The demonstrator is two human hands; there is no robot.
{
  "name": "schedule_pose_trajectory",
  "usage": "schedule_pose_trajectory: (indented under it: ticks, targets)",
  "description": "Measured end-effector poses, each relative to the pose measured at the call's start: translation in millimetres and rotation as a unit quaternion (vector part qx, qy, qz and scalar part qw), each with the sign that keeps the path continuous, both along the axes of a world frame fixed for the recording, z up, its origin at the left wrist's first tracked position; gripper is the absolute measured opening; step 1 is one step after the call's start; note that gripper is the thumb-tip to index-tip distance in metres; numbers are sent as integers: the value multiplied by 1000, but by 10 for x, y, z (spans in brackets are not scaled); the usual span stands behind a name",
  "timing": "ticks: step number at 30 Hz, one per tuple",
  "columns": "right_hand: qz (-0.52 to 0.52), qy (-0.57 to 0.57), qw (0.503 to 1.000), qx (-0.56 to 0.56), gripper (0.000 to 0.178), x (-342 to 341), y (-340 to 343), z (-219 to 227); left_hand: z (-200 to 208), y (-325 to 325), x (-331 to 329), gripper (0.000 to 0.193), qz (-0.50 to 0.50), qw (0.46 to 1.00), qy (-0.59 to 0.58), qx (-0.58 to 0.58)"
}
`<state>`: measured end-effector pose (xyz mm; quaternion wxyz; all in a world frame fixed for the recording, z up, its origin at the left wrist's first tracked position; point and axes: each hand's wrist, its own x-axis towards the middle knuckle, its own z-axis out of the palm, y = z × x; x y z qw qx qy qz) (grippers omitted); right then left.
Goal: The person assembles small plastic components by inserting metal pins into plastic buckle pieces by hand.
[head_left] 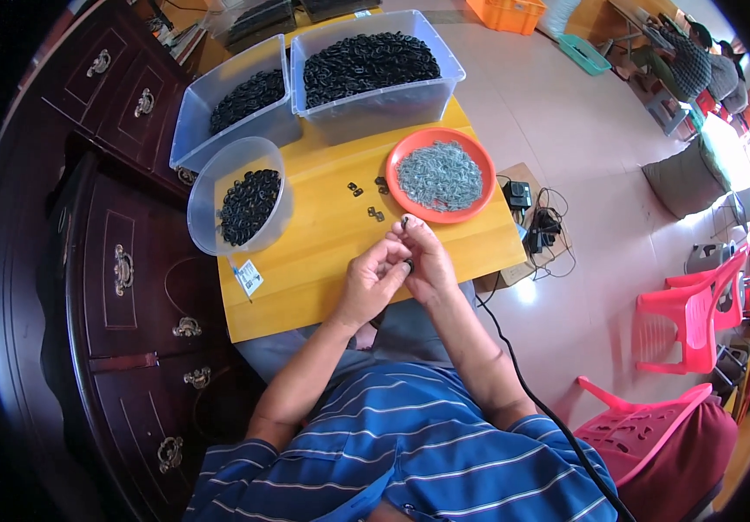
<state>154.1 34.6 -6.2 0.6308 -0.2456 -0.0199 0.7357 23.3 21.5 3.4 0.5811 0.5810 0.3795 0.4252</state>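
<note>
Head view: left fingers point(389, 250) and right fingers point(423, 234) pinch small black pieces point(404, 223) above yellow table point(305, 300).

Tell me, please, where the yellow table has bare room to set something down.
Bare patches on the yellow table: between the round tub, white tag and left hand, and between the right hand, red plate and right edge. It is crowded at the back, where two bins stand, and left of the plate, where loose black pieces lie.
</note>
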Motion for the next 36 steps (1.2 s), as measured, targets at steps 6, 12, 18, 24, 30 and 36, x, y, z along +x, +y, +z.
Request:
schedule_pose_trajectory:
  ticks: [6, 12, 18, 24, 30, 36]
  targets:
    - [12, 85, 996, -6, 18, 104, 1, -76, 80, -33, 19, 20, -23, 996, 71, 42]
    - [17, 84, 996, -12, 17, 84, 15, -40, 212, -7, 23, 24, -32, 991, 107, 72]
    - [28, 92, 995, 2, 15, 94, 11, -65, 307, 27, 29, 22, -49, 984, 141, 95]
    - [36, 110, 993, 9, 14, 95, 2, -94, 346, 33, 55, 13, -67, 983, 129, 109]
    - [11, 100, 995, 20, 17, 111, 20, -105, 290, 51, 5, 11, -61, 989, 123, 53]
    - [-16, -24, 998, 49, 14, 168, 36, 53, 198, 137, -64, 11, -67, 984, 165, -14]
